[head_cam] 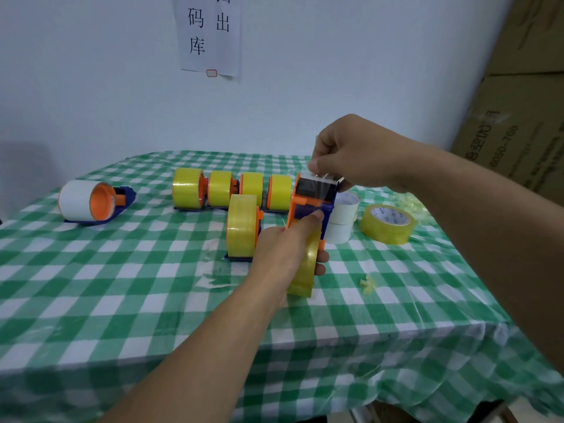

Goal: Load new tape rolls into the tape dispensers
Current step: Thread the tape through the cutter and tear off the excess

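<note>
The left hand (pixel 283 251) is gripping the dispenser (pixel 311 209), right hand (pixel 351 154) fingers pinching its tape end (pixel 317 186), counter edge (pixel 305 337) nearby.

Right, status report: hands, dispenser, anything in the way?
Left hand grips the orange-and-blue tape dispenser with its yellow roll. Right hand pinches the clear tape end over the cutter. Loose white rolls just behind.

Stockroom: stacked cartons (pixel 525 87) (wall notice (pixel 209 35) too).
</note>
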{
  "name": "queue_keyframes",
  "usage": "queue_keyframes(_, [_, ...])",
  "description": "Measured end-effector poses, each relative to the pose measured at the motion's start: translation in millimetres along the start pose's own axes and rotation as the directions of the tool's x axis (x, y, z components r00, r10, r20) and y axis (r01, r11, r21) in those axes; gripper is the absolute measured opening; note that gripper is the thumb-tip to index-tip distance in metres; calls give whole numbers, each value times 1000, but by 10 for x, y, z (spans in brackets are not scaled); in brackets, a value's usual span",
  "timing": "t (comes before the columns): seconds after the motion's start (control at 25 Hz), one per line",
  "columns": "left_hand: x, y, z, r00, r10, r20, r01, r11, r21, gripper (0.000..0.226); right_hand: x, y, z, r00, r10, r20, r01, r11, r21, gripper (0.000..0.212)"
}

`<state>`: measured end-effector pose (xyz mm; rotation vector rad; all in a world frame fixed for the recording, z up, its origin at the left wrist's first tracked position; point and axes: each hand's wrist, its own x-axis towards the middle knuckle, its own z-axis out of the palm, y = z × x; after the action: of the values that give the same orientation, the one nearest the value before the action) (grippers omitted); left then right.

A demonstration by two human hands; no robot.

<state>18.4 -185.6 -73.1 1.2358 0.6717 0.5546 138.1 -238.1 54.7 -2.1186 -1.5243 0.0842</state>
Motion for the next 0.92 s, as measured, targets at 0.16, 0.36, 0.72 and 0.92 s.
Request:
queue_keyframes(0.16, [14, -14, -9, 1000, -5, -13, 5, 1000, 0, 49, -14, -15, 10, 1000, -9, 15, 9, 1000, -5, 21])
queue_keyframes(0.36, [4, -5, 8, 1000, -6, -15, 6, 1000, 1, 47, -25, -31, 4, 1000, -14, 25, 14, 1000, 0, 22])
queue_keyframes(0.72, [-32, 11, 44, 999, -38, -11, 37, 999, -15, 45, 0, -21, -12, 998, -44, 50, 47, 997, -57, 25])
queue_keyframes(0.92, [-42, 43, 35, 1000, -9, 6, 9, 999, -32, 40, 6, -20, -55, 998, -31, 53, 32, 999, -13, 22])
